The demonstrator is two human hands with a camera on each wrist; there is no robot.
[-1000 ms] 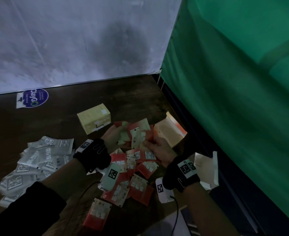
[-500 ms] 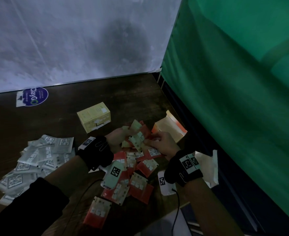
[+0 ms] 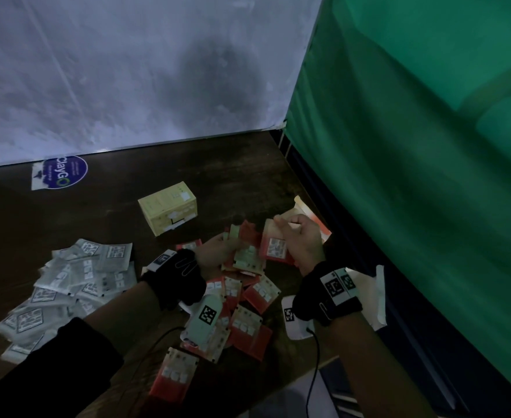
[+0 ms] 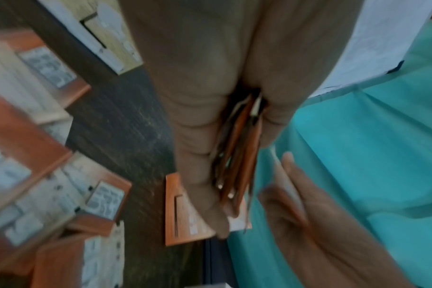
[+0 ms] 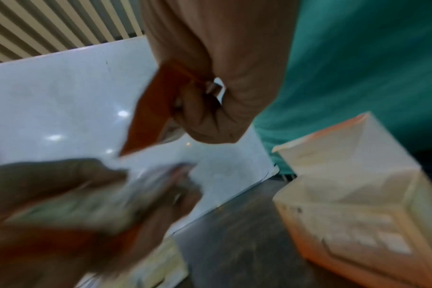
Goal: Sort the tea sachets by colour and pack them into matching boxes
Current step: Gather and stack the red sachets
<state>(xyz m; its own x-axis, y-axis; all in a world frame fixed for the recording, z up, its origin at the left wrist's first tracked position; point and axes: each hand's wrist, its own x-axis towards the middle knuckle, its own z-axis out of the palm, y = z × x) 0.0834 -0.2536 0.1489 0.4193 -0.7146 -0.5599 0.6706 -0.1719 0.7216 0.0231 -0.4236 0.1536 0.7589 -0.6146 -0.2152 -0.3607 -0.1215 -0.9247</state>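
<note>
A: Starting at the left of the head view, what is lying there?

B: A heap of silver-grey sachets [image 3: 67, 285] is sprawling over the dark table [image 3: 224, 164] at the lower left, each one printed with a black-and-white block. A pale yellow box [image 3: 168, 206] is standing closed just above the middle.

A: And the red ones?

B: Loose red sachets [image 3: 242, 321] with white label panels are lying scattered in the lower centre, under and between the two wrists. The left hand [image 3: 215, 251] is gripping a fanned stack of sachets [image 3: 243, 254], red and pale cream together. In the left wrist view those packets are sitting edge-on, squeezed between thumb and curled fingers [image 4: 197, 136].

A: What is differing from half a second ago?

B: The right hand [image 3: 302, 242] is sitting higher and further right in the frame now, lifted away from the stack and nearer the orange box [image 3: 323, 227] at the table's right edge. Earlier it was touching the fan.

A: Is it holding anything?

B: Yes, it is pinching a single red sachet [image 3: 275, 247] by its top edge, thumb against bent fingers, so the packet is hanging below the fingertips, just right of the stack. The right wrist view is showing the open orange box at its lower right, though blurred.
</note>
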